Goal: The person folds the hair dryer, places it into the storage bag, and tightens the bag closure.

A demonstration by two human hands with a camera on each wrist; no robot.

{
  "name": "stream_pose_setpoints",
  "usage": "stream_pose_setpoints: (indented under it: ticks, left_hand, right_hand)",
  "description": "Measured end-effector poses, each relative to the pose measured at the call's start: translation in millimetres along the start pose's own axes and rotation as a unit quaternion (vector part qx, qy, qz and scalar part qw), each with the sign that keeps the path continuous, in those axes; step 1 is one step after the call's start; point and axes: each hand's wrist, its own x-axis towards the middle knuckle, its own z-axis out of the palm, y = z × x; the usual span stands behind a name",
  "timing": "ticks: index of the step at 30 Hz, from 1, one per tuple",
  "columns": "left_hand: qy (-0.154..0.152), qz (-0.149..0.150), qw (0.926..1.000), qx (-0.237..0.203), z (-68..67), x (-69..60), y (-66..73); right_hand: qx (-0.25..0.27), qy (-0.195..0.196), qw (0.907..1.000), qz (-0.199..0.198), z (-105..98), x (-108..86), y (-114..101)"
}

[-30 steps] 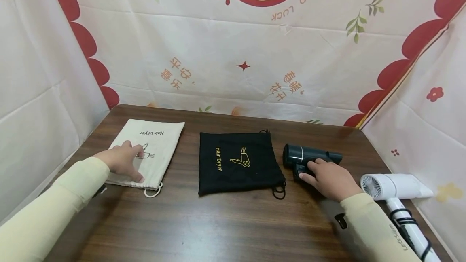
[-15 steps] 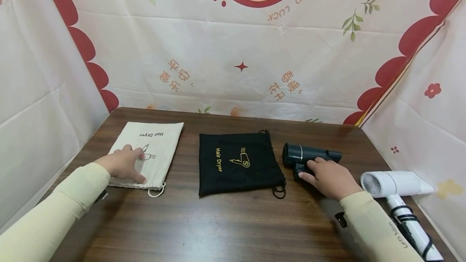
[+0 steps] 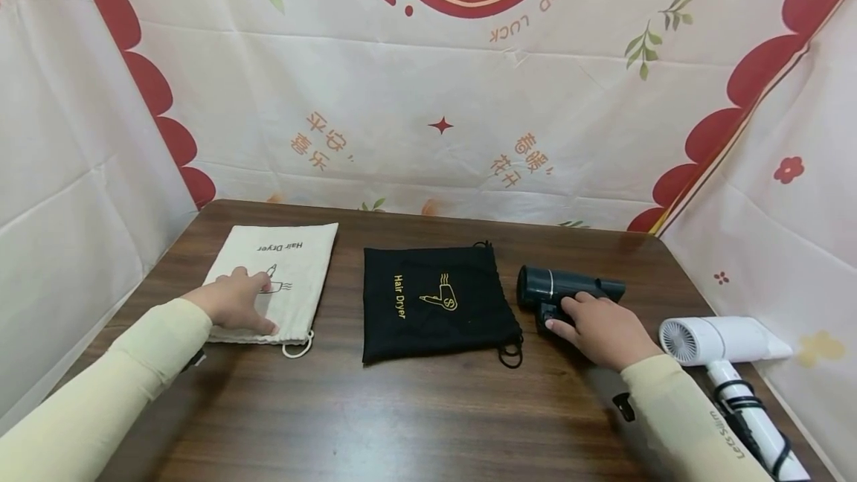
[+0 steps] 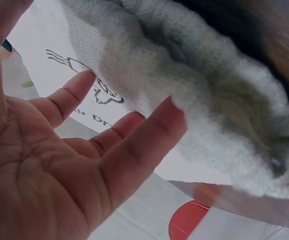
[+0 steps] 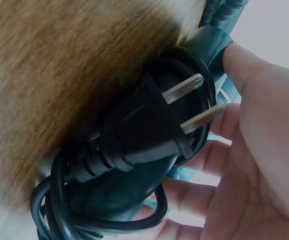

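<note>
My left hand point(image 3: 234, 302) rests on the white drawstring bag point(image 3: 304, 262), fingers spread and thumb near its corded end. In the left wrist view, the fingertips of my left hand point(image 4: 84, 145) touch the printed cloth point(image 4: 64, 35), beside the bag's gathered edge. At the right, my right hand point(image 3: 609, 329) grips the dark hair dryer point(image 3: 535, 285), which lies on the table. The right wrist view has the thumb and fingers of my right hand point(image 5: 234, 145) on either side of its handle, near a black two-pin plug point(image 5: 139, 125).
A black drawstring bag point(image 3: 428, 333) lies flat at mid-table between my hands. By the table's right edge lies a white hair dryer point(image 3: 726, 341), its black cord wrapped round the handle. Printed cloth point(image 3: 375, 80) hangs behind and at both sides.
My left hand has shifted slightly to the right, and the white bag's corded end has slid right with it. My right hand and the dark hair dryer have stayed in place.
</note>
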Motion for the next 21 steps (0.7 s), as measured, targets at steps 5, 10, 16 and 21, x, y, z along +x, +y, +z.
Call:
stream_pose_setpoints:
  ticks: [5,10,16,21]
  left_hand:
    - [0.0,-0.002,1.0,0.002,2.2,5.0,4.9]
    - [-0.004,-0.006,1.0,0.001,3.9,11.0,11.1]
    - [-0.005,-0.005,1.0,-0.001,4.6,16.8,21.9]
    - [0.003,0.009,1.0,0.001,4.5,19.4,29.3]
  right_hand:
    - [-0.001,0.002,1.0,0.0,1,-0.5,0]
    - [-0.002,0.004,1.0,0.002,2,-0.4,1]
    - [-0.001,0.005,1.0,0.002,2,-0.4,1]
    - [-0.003,0.008,1.0,0.001,2,-0.4,0]
